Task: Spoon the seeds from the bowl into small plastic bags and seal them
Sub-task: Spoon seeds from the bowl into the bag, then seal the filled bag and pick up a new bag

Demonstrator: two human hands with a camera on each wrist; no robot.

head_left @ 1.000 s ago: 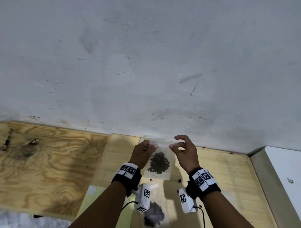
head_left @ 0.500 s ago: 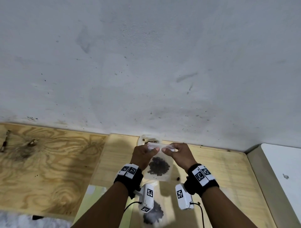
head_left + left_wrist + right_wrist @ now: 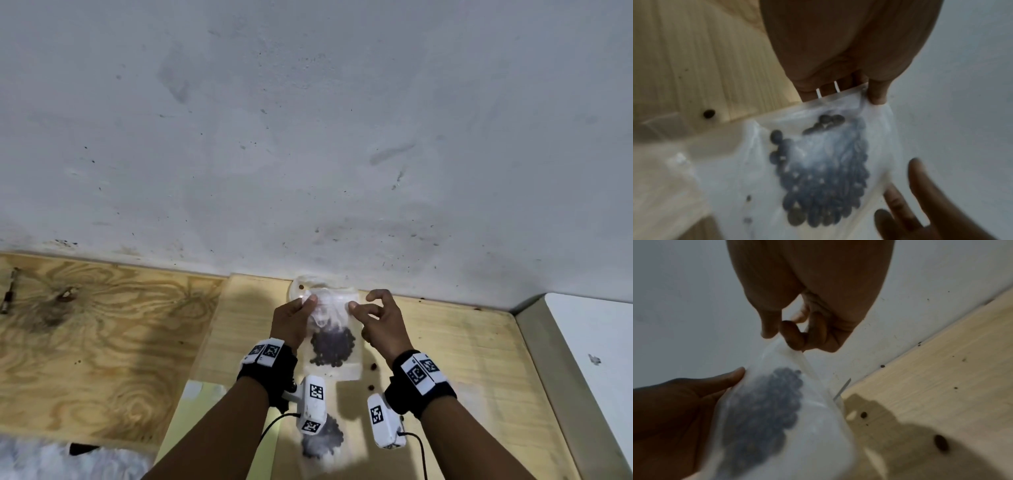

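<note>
A small clear plastic bag [image 3: 334,356] with a clump of dark seeds [image 3: 331,346] hangs upright above the light wooden table [image 3: 462,359]. My left hand [image 3: 308,303] pinches its top left edge, and my right hand [image 3: 356,306] pinches the top right corner with thumb and forefinger, the other fingers spread. The left wrist view shows the left fingers [image 3: 876,92] on the bag's rim [image 3: 838,95]. In the right wrist view the right fingertips [image 3: 794,337] nip the strip. A clear bowl [image 3: 298,287] stands behind the bag by the wall. No spoon shows.
A second bag of seeds [image 3: 322,442] lies flat on the table below my wrists. Loose seeds [image 3: 373,366] dot the wood to the right. A pale green sheet [image 3: 191,431] lies lower left, a plywood board [image 3: 85,342] left, a white surface [image 3: 603,342] right, the wall close behind.
Half a second ago both hands pinched close together at the middle of the bag's top. Now they sit apart at its corners, and the right hand's free fingers have spread.
</note>
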